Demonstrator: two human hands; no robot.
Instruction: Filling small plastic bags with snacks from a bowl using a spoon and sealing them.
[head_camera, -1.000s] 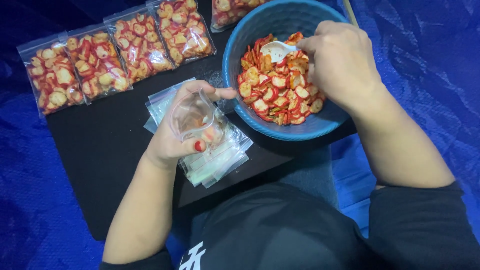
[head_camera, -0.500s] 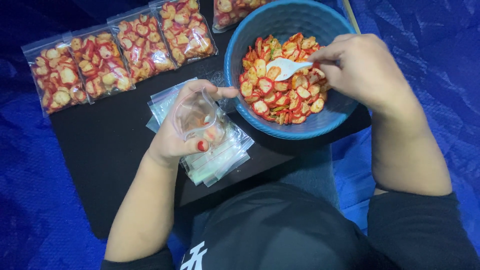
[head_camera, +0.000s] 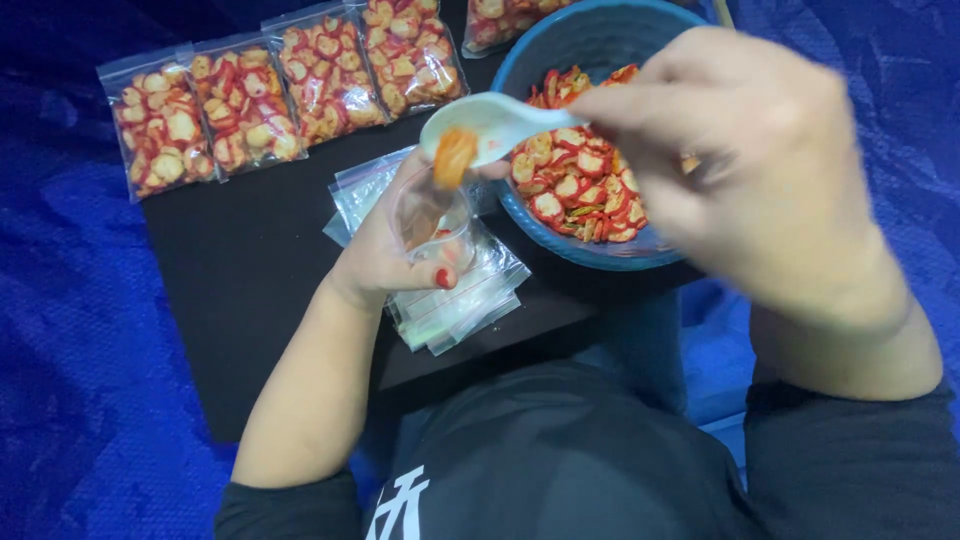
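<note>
Right hand fingers grip a white spoon pointing left over the left hand's held-open clear bag.

A black bench sits on a blue tarp. On it lie a row of filled bags at the far edge, a stack of empty bags and a blue bowl of red chips.
</note>
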